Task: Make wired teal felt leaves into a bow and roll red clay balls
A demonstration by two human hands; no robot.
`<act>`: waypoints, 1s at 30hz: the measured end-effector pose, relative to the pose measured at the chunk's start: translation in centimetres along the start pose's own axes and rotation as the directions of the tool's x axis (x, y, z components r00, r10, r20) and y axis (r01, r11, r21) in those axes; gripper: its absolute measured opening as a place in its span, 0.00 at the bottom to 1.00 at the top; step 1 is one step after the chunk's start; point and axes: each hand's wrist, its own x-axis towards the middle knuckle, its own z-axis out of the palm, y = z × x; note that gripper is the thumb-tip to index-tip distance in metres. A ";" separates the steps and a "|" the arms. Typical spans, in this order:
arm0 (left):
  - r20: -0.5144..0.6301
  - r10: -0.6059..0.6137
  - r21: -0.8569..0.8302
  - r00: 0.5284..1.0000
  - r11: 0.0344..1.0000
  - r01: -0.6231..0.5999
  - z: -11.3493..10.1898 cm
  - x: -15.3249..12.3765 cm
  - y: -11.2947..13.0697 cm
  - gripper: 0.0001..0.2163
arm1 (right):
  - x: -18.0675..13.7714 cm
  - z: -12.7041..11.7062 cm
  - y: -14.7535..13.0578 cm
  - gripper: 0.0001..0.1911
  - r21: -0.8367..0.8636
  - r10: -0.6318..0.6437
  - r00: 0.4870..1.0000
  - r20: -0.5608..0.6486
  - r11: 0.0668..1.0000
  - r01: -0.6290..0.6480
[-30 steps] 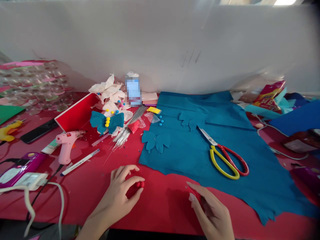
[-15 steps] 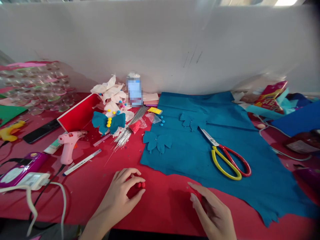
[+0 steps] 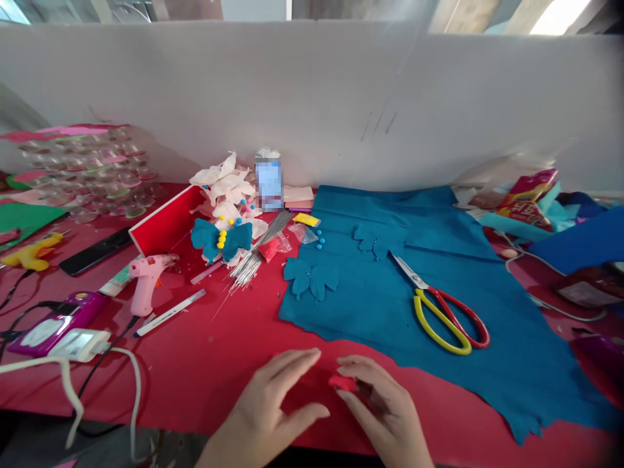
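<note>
My right hand (image 3: 385,406) pinches a small red lump of soft clay (image 3: 342,382) between thumb and fingertips, above the front of the red table. Just left of it is my left hand (image 3: 273,403), thumb and fingers apart, with nothing seen between them. The small red balls seen near it earlier do not show now. Beyond my hands lies a blue fabric butterfly shape (image 3: 312,278) on the blue cloth (image 3: 370,318). Another butterfly (image 3: 199,240), with yellow balls (image 3: 221,239) down its middle, rests on white fabric flowers. A packet of red clay (image 3: 270,248) lies near it.
Scissors with red and yellow handles (image 3: 442,318) lie partly open on the cloth. Thin metal wires (image 3: 253,257), a marker (image 3: 170,312), a pink glue gun (image 3: 146,283) and a purple device with cables (image 3: 58,322) are on the left. A phone (image 3: 269,182) stands at the back.
My left hand has moved right, away from where two red balls were, and its fingers have opened. My right hand has shifted left, and its red lump now shows clearly.
</note>
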 end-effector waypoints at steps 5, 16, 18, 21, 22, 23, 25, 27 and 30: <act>-0.127 -0.059 -0.256 0.990 0.966 0.024 1.8 0.2 1.1 0.16 | 0.7 1.4 -1.1 0.11 0.071 -0.139 0.990 0.022 0.988 0.137; -0.109 -0.551 -0.665 0.827 0.659 0.352 -0.8 0.9 1.2 0.10 | 3.6 2.8 -4.0 0.14 -0.243 -0.426 0.898 0.108 0.865 0.439; -0.136 -0.568 -0.667 0.812 0.658 0.349 -1.1 1.0 1.3 0.10 | 4.4 2.9 -4.5 0.12 -0.165 -0.409 0.901 0.147 0.888 0.430; -0.178 -0.576 -0.660 0.798 0.671 0.337 -1.4 1.0 1.3 0.10 | 5.0 3.4 -4.9 0.09 -0.049 -0.336 0.934 0.119 0.938 0.343; -0.196 -0.573 -0.655 0.796 0.681 0.329 -1.4 1.0 1.2 0.10 | 5.0 3.6 -4.9 0.09 -0.017 -0.309 0.945 0.108 0.950 0.312; -0.213 -0.565 -0.646 0.797 0.694 0.320 -1.4 1.0 1.2 0.10 | 5.0 3.7 -4.9 0.11 0.006 -0.282 0.954 0.105 0.959 0.283; -0.231 -0.541 -0.622 0.808 0.721 0.305 -1.4 1.0 1.2 0.11 | 4.9 4.0 -4.8 0.13 0.026 -0.245 0.964 0.102 0.969 0.244; -0.216 -0.518 -0.605 0.828 0.736 0.303 -1.3 1.1 1.3 0.13 | 4.8 4.0 -4.8 0.12 0.012 -0.219 0.972 0.079 0.976 0.219; -0.170 -0.501 -0.612 0.849 0.728 0.308 -1.1 1.5 1.7 0.13 | 4.7 3.5 -4.9 0.10 -0.008 -0.217 0.974 0.061 0.976 0.218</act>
